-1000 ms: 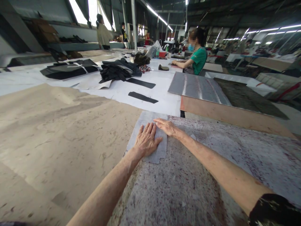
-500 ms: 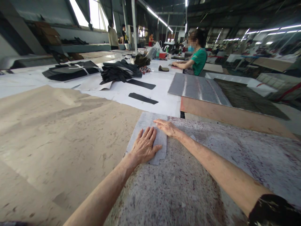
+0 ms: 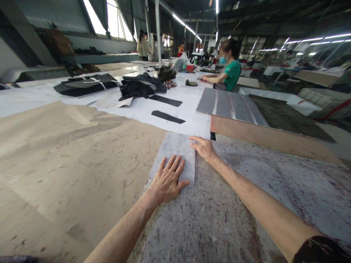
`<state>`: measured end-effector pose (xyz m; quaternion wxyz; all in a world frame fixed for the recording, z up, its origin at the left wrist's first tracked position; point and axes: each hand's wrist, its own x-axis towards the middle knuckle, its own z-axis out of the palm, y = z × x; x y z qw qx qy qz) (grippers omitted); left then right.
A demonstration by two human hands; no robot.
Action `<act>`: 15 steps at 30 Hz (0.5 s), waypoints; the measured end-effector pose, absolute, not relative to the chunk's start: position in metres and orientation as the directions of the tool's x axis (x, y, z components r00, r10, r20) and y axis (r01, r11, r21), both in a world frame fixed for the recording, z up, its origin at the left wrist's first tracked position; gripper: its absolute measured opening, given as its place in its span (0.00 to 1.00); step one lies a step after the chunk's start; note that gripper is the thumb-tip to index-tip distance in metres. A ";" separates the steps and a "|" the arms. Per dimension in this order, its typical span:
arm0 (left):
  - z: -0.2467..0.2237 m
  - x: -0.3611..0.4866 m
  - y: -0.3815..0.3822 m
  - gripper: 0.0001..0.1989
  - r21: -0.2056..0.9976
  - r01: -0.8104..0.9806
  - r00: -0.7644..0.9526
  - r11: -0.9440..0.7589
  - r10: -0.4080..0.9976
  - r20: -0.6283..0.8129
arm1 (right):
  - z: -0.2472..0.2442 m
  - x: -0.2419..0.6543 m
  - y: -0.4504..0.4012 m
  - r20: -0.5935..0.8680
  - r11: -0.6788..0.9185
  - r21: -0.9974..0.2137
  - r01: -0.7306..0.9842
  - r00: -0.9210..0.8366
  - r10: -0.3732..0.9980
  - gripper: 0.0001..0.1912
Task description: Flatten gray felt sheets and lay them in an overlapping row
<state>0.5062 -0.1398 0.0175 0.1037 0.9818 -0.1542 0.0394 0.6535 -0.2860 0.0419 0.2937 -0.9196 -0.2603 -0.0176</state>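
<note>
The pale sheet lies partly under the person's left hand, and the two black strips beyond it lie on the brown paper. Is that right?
Not quite: the two black strips lie on the white surface, not the brown paper, as the head view shows. The pale sheet does lie partly under the left hand.

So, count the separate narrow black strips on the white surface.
2: the nearer strip, just beyond the brown paper, and the farther strip, beside the dark pile, which may hide more.
</note>
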 end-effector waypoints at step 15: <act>0.017 0.506 -0.139 0.37 0.204 -0.308 0.950 -0.929 -0.289 0.119 | 0.051 0.636 -0.270 0.162 -0.781 -0.242 0.577 0.817 0.553 0.16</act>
